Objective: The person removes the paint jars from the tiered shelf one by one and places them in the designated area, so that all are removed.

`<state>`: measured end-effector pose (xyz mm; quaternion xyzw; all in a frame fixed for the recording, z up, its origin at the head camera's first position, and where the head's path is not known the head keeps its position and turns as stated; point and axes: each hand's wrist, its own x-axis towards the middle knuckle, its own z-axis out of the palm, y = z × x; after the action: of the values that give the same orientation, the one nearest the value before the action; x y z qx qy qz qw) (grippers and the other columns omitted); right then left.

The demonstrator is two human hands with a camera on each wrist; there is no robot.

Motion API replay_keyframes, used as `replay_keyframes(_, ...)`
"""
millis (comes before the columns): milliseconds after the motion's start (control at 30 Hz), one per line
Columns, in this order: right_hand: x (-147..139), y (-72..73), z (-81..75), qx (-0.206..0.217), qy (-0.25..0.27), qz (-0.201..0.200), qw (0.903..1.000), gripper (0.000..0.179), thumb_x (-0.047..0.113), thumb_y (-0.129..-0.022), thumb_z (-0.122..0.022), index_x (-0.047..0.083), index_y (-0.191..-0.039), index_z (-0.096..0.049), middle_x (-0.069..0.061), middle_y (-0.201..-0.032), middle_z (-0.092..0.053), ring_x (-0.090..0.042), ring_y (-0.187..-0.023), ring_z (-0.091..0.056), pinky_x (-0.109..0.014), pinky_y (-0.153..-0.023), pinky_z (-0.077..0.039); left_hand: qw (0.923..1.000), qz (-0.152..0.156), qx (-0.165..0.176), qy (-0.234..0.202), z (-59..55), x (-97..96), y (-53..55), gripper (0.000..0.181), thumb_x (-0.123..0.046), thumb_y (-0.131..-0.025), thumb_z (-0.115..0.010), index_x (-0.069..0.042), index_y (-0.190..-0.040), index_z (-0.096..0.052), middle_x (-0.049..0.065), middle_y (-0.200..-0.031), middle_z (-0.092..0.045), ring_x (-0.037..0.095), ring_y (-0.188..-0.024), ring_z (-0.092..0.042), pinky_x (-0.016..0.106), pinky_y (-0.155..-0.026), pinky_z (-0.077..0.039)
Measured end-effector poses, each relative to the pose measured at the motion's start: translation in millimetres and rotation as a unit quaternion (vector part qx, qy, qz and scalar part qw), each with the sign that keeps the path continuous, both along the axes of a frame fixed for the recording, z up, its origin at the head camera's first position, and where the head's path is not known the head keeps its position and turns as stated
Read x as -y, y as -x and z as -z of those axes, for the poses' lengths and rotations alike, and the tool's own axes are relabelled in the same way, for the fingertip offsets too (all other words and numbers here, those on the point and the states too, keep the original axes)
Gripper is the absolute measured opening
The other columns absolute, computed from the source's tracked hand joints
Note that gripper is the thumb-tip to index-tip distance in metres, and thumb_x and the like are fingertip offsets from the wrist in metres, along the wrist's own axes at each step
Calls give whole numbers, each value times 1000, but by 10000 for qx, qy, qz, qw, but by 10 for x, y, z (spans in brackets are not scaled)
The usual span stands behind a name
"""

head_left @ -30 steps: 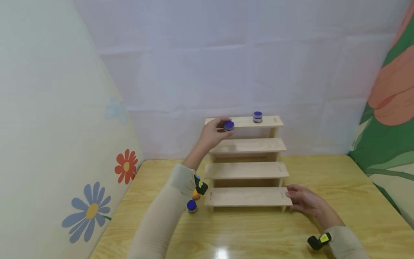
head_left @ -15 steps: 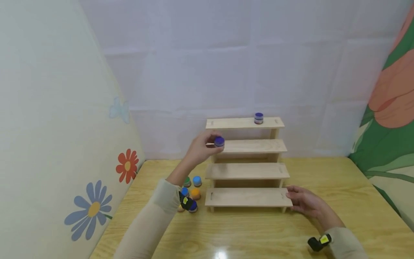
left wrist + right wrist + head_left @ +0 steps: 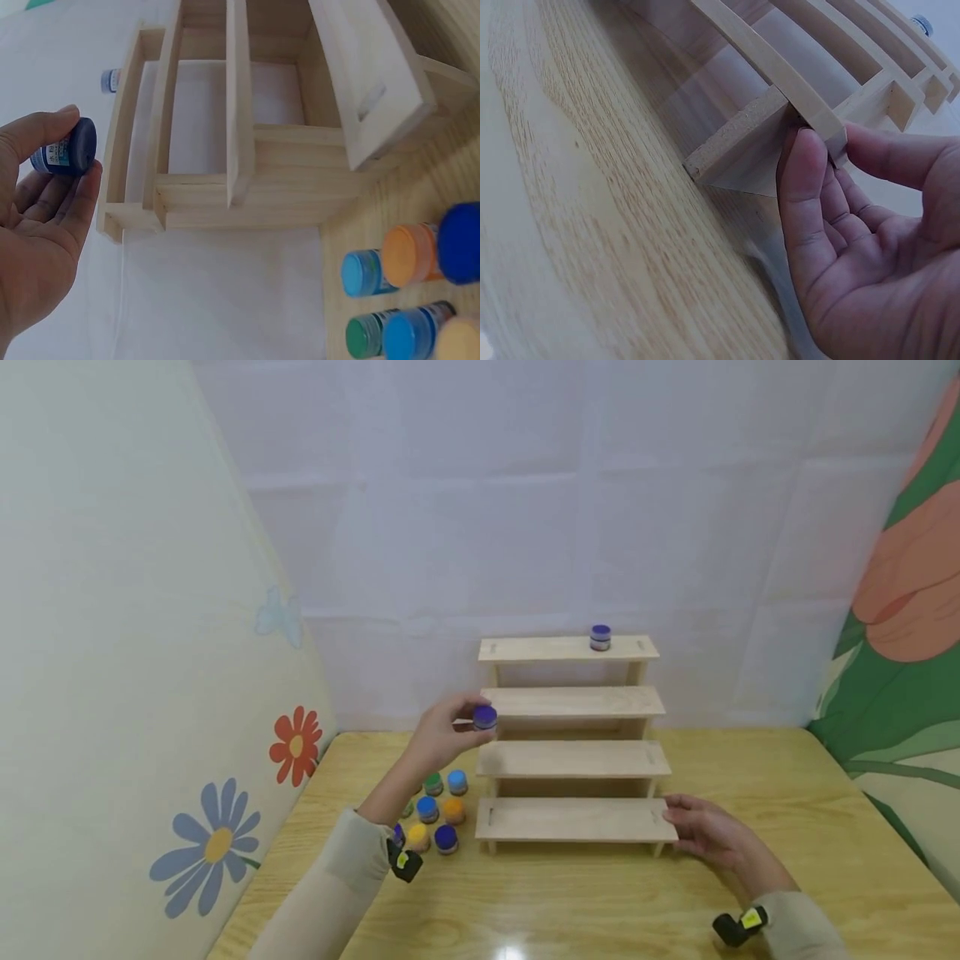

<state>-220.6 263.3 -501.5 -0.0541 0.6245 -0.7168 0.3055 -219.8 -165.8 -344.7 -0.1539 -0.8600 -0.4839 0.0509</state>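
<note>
Purple-lidded jar [image 3: 485,717] sits pinched in my left hand [image 3: 442,737] in the head view, held in the air just left of the stepped wooden rack [image 3: 573,757], level with its second shelf from the top, while my right hand [image 3: 708,833] lies with relaxed fingers against the right end of the lowest shelf and a second jar [image 3: 600,637] stands on the top shelf. From the left wrist I see thumb and fingers gripping the jar [image 3: 67,148], with more coloured jars [image 3: 409,259] clustered on the table [image 3: 442,176] by the rack's left foot. From the right wrist my fingers [image 3: 810,195] are straight, touching the rack's corner and grasping nothing.
</note>
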Motion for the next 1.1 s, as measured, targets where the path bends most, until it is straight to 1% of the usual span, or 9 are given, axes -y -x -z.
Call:
replay_keyframes(133, 4, -7, 13, 17, 12, 25, 10000, 49, 14, -104, -55, -3, -145, -34, 0, -107, -69, -14, -94, -69, -27, -74, -59, 9999, -79, 100, 49, 83, 90, -96, 45, -7, -88, -79, -3, -129, -62, 16, -122, -67, 34, -116, -64, 41, -98, -57)
replay_keyframes(233, 3, -17, 15, 30, 41, 17, 10000, 46, 14, -104, -54, -1, -143, -37, 0, -106, -70, -14, -94, -69, -27, -74, -59, 9999, -67, 126, 78, 134, 158, -171, 45, -9, -89, -79, -3, -130, -62, 14, -121, -67, 33, -116, -64, 42, -99, -56)
replay_keyframes(367, 6, -32, 12, 66, 79, 52, 9999, 44, 13, -104, -54, -1, -142, -37, 1, -106, -70, -14, -94, -69, -26, -74, -59, 9998, -3, 84, 161, 176, 232, -267, 45, -11, -90, -78, -3, -131, -61, 14, -120, -67, 34, -116, -63, 46, -100, -55)
replay_keyframes(533, 16, -35, -15, 76, 74, 78, 9999, 50, 14, -103, -55, -3, -146, -33, 1, -106, -70, -13, -94, -69, -26, -74, -59, 9993, -98, 175, 307, 222, 296, -376, 46, -12, -89, -79, -4, -131, -61, 11, -120, -67, 33, -116, -63, 46, -100, -55)
replay_keyframes(733, 13, -40, -70, 114, 127, 45, 9998, 42, 12, -103, -54, 1, -141, -40, 1, -105, -70, -13, -94, -69, -26, -73, -58, 9986, -102, 390, 344, 325, 341, -487, 46, -9, -88, -79, -7, -131, -62, 9, -121, -67, 32, -117, -63, 49, -101, -54)
replay_keyframes(833, 11, -39, -85, 148, 154, 67, 9997, 42, 12, -103, -55, 2, -141, -40, 1, -105, -70, -13, -93, -69, -26, -73, -58, 9982, -112, 470, 341, 394, 356, -540, 46, -9, -88, -79, -7, -131, -62, 8, -121, -67, 32, -116, -63, 47, -100, -55)
replay_keyframes(933, 7, -36, -79, 158, 203, 24, 9997, 41, 12, -103, -55, 2, -140, -41, 1, -105, -70, -13, -93, -69, -25, -73, -59, 9979, -149, 539, 334, 466, 378, -593, 45, -10, -88, -79, -6, -130, -62, 8, -120, -67, 33, -116, -64, 47, -99, -55)
replay_keyframes(1067, -1, -36, -49, 120, 341, -90, 9993, 30, 11, -103, -54, 8, -132, -48, 1, -104, -70, -12, -93, -69, -24, -73, -59, 9976, -84, 665, 194, 558, 436, -664, 46, -12, -88, -80, -6, -129, -62, 10, -119, -67, 36, -118, -62, 50, -101, -54)
replay_keyframes(1100, -3, -36, -43, 112, 371, -101, 9992, 28, 12, -103, -54, 10, -131, -50, 1, -104, -70, -12, -93, -69, -24, -73, -58, 9973, -74, 702, 187, 578, 450, -679, 46, -13, -88, -80, -5, -129, -62, 10, -120, -67, 36, -118, -62, 48, -100, -55)
